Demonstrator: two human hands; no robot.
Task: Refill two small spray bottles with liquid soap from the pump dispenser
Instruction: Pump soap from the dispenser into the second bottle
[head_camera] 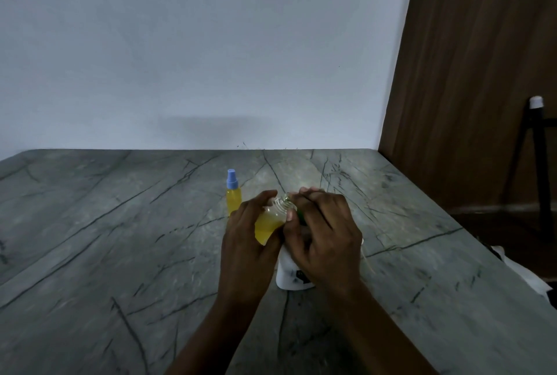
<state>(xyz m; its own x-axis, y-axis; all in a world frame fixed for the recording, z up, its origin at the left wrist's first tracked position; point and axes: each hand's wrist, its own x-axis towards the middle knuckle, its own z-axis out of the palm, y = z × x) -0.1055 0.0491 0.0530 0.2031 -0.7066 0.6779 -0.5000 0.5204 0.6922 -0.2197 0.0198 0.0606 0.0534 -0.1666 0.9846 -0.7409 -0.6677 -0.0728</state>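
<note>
So, left hand (pixel 250 242) grips the uncapped spray bottle (pixel 271 222), tilted; right hand (pixel 325 236) curls over the white dispenser (pixel 289 279) mid-bench, pump mostly hidden.

Grey stone-look table (pixel 120 239), dark veins across the top. One small spray bottle (pixel 234 198), blue cap on and yellow liquid inside, is stood upright on it near the middle. A white pump dispenser (pixel 289 279) is stood nearer and to the right, apart from it; only its base is seen.

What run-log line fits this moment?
left hand holds uncapped spray bottle tilted | right hand grips pump dispenser | capped spray bottle upright on table
</note>
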